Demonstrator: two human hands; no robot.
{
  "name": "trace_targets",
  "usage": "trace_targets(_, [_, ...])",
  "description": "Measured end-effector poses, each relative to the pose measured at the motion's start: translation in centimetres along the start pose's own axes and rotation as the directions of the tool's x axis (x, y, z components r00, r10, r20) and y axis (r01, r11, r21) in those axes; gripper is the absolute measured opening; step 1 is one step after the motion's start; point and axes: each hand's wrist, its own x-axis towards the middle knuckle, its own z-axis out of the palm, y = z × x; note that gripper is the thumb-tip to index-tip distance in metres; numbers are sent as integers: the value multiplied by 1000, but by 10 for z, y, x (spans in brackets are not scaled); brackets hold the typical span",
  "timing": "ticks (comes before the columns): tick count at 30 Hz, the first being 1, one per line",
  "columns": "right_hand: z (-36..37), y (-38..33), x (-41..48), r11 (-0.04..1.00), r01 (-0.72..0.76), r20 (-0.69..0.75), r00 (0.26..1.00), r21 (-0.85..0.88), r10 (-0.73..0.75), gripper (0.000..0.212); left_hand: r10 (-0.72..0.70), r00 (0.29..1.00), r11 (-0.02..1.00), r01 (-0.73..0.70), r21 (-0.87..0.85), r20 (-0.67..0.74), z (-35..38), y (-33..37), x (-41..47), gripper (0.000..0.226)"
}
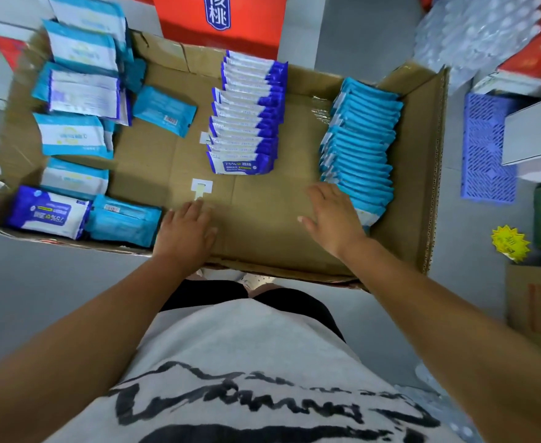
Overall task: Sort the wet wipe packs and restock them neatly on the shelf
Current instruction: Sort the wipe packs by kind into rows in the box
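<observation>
A flattened cardboard sheet carries all the wet wipe packs. Along its right side runs a row of light-blue packs, overlapped like shingles, the row running away from the person and each pack's long axis lying crosswise. In the middle stands a similar row of dark-blue-and-white packs, its nearest pack printed 75%. Loose packs lie at mixed angles on the left. The right hand, open and flat, touches the near end of the light-blue row. The left hand, also open and grasping nothing, rests on bare cardboard just right of a loose teal pack.
</observation>
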Motion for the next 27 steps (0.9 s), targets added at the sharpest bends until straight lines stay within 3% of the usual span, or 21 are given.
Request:
trace_targets(9, [40, -120, 21, 992, 40, 107, 993, 122, -54, 46, -258, 947, 958, 225, -176, -192, -18, -101, -39, 46])
trace_targets(15, [62, -218, 50, 958, -43, 190, 982, 283, -12, 47, -358, 927, 924, 335, -184, -109, -33, -201, -60, 46])
trace_targets(21, [86, -299, 85, 912, -176, 254, 964, 371, 83, 48, -232, 973, 962, 231, -143, 9, -55, -288, -49, 51])
trace_targets(27, [100, -324, 105, 873, -346, 325, 916, 344, 235, 60, -38, 991, 997, 47, -69, 126, -68, -328, -15, 59])
